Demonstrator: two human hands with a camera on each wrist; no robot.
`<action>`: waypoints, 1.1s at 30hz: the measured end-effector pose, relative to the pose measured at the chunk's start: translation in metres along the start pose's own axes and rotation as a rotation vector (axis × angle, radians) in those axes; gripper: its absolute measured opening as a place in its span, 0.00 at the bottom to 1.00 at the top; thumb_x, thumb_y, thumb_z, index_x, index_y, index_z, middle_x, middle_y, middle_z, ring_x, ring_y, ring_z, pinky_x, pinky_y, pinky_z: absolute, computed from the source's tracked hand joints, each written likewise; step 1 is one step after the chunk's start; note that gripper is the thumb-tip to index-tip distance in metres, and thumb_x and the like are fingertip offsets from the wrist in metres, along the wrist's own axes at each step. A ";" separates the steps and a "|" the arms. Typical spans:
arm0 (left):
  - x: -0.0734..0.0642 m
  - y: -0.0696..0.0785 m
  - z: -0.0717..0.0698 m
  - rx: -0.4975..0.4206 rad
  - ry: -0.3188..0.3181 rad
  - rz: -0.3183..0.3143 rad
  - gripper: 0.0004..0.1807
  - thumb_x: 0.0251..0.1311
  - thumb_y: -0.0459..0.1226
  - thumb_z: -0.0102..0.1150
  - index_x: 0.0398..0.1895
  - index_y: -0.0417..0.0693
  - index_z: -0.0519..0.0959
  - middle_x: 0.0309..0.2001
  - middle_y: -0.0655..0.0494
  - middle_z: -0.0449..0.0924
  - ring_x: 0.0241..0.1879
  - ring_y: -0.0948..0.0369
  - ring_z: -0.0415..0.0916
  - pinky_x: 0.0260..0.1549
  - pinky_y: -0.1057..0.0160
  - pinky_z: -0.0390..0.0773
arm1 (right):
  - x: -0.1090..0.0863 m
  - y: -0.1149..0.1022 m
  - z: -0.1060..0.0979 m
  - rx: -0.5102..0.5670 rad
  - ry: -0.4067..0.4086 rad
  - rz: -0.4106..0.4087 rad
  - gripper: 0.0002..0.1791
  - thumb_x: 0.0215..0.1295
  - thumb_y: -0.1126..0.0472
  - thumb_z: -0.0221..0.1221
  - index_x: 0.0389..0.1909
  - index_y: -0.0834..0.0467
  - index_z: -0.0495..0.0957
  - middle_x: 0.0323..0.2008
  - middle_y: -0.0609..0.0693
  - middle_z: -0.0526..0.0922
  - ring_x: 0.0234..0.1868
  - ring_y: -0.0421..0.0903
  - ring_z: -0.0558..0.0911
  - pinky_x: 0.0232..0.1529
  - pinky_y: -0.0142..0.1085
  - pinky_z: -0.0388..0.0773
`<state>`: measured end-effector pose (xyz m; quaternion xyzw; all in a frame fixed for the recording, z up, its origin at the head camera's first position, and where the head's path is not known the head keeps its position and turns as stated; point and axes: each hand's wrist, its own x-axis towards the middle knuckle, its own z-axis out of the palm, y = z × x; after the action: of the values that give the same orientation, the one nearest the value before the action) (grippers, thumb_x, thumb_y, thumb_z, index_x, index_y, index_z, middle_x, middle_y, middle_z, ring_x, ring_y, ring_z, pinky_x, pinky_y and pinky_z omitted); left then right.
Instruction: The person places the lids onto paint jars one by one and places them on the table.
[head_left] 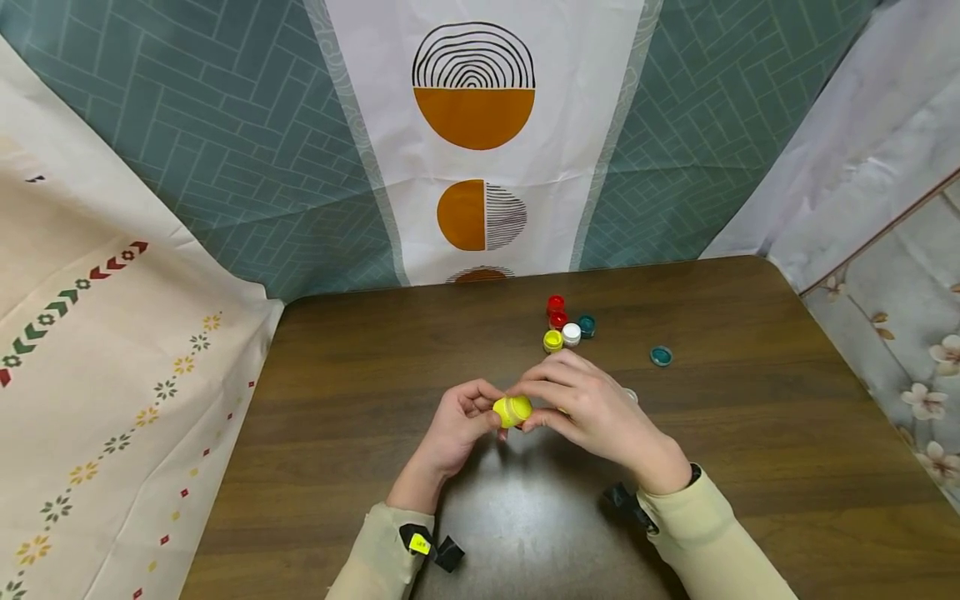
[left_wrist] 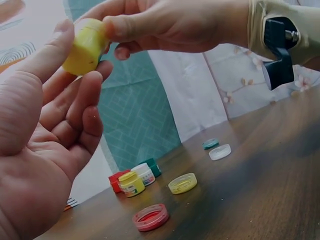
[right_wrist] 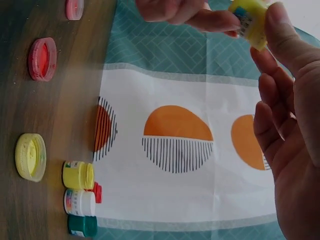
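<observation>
My left hand and right hand are meeting on the jar, yellow and tilted, above the table; each is pinching one end between thumb and fingers.

Risk 1, spill: the tilt could be letting contents out if the top is sitting loose (I cannot tell whether it is sealed).

Risk 2, slip: fingers alone are bearing the weight, so uneven pressure or a sudden twist could be sending the jar down.

Risk 3, knock: the white jar and green jar are standing close together beyond my hands; a dropped jar could be tipping them.

Risk 4, smear: the red lid and yellow lid are lying nearby, and a straying sleeve could be brushing their coloured insides.
</observation>
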<state>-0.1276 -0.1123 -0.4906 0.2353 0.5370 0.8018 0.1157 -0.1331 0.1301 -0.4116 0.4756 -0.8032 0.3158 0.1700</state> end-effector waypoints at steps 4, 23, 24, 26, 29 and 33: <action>0.000 0.001 0.002 -0.006 0.044 0.018 0.09 0.64 0.33 0.75 0.42 0.56 0.87 0.38 0.59 0.90 0.30 0.64 0.83 0.33 0.66 0.85 | 0.001 -0.002 0.003 -0.014 -0.023 0.051 0.20 0.69 0.49 0.69 0.57 0.55 0.85 0.53 0.43 0.85 0.56 0.44 0.78 0.57 0.36 0.76; 0.002 -0.001 0.000 -0.023 0.054 0.081 0.11 0.60 0.41 0.81 0.40 0.55 0.86 0.40 0.58 0.91 0.30 0.64 0.86 0.34 0.65 0.86 | 0.005 -0.007 0.007 -0.059 -0.075 0.124 0.19 0.69 0.55 0.70 0.57 0.57 0.81 0.54 0.45 0.83 0.60 0.48 0.76 0.60 0.44 0.77; 0.002 0.000 0.000 -0.023 0.057 0.077 0.11 0.59 0.42 0.82 0.40 0.56 0.86 0.40 0.58 0.91 0.30 0.64 0.87 0.34 0.65 0.86 | 0.005 -0.007 0.007 -0.061 -0.075 0.125 0.19 0.69 0.54 0.69 0.57 0.57 0.81 0.54 0.45 0.83 0.60 0.48 0.76 0.60 0.44 0.77; 0.003 0.000 0.000 -0.020 0.057 0.070 0.12 0.58 0.43 0.82 0.40 0.56 0.87 0.40 0.58 0.91 0.30 0.64 0.86 0.34 0.65 0.86 | 0.005 -0.007 0.007 -0.062 -0.078 0.132 0.20 0.69 0.54 0.69 0.57 0.56 0.81 0.54 0.45 0.83 0.60 0.48 0.76 0.60 0.44 0.77; 0.002 0.001 0.001 -0.014 0.052 0.073 0.13 0.58 0.44 0.82 0.40 0.56 0.86 0.39 0.59 0.91 0.30 0.64 0.86 0.34 0.66 0.86 | 0.005 -0.007 0.007 -0.059 -0.084 0.138 0.20 0.69 0.52 0.69 0.57 0.56 0.82 0.54 0.45 0.83 0.60 0.48 0.76 0.60 0.44 0.77; 0.002 0.001 0.000 -0.006 0.051 0.079 0.13 0.58 0.46 0.82 0.40 0.56 0.86 0.40 0.59 0.91 0.31 0.64 0.86 0.34 0.66 0.86 | 0.005 -0.006 0.008 -0.060 -0.083 0.135 0.20 0.70 0.50 0.68 0.57 0.55 0.82 0.54 0.45 0.83 0.60 0.47 0.76 0.61 0.44 0.77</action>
<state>-0.1291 -0.1120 -0.4896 0.2354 0.5276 0.8132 0.0707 -0.1304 0.1192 -0.4125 0.4278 -0.8488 0.2825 0.1293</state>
